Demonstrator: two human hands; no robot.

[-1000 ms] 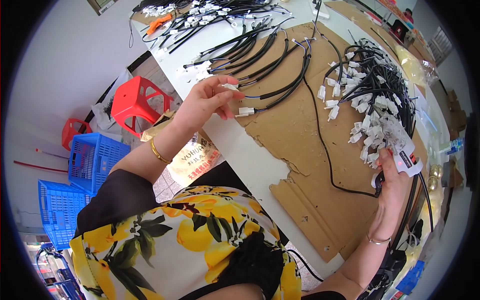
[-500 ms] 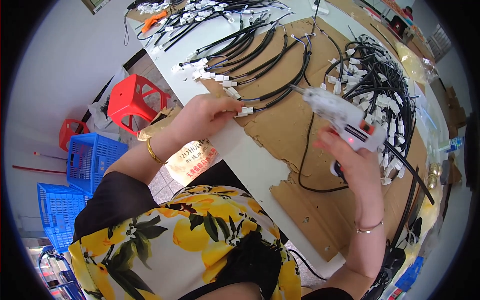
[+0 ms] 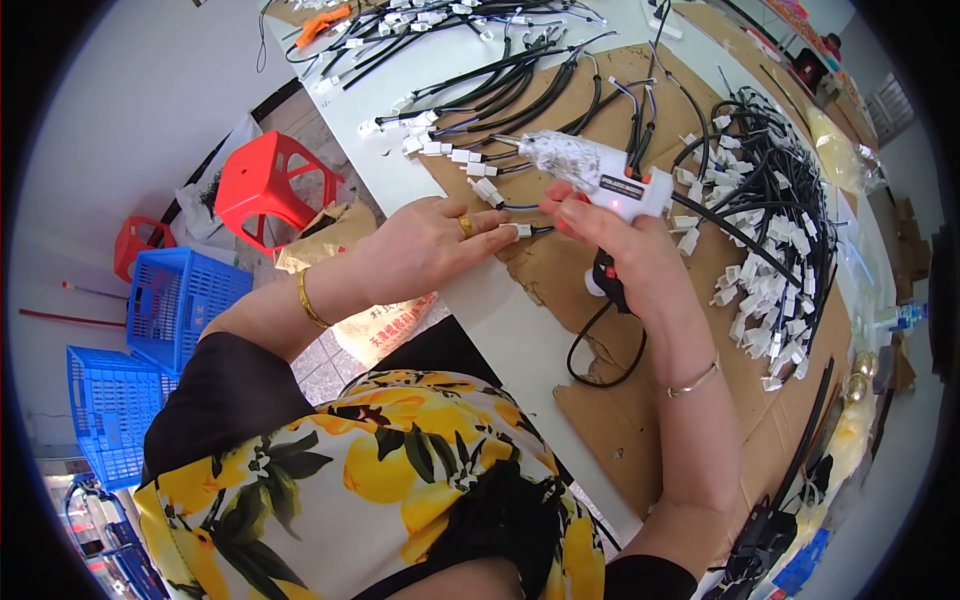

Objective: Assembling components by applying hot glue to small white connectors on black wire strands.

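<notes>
My right hand (image 3: 625,240) is wrapped round the handle of a white hot glue gun (image 3: 575,160), its barrel smudged dark and a small red light lit on its body. The gun's metal nozzle points left, just above the row of connectors. Beside it, my left hand (image 3: 430,250) lies low at the cardboard's left edge, fingertips closed on a white plug connector (image 3: 519,231) at the end of a black-sleeved cable. Another white connector (image 3: 486,191) sits just beyond those fingers. Further cables lie in a fanned row, connectors to the left.
A tangled heap of cables with white connectors (image 3: 770,240) covers the right side of the cardboard (image 3: 640,420). More cables and an orange tool (image 3: 322,25) lie at the far end. Left of the table stand a red stool (image 3: 250,180) and blue crates (image 3: 190,300).
The glue gun has swung left, from over the cable heap to above the connector row, its cord shifting with it. My left hand has moved slightly right and lies flatter over the connector.
</notes>
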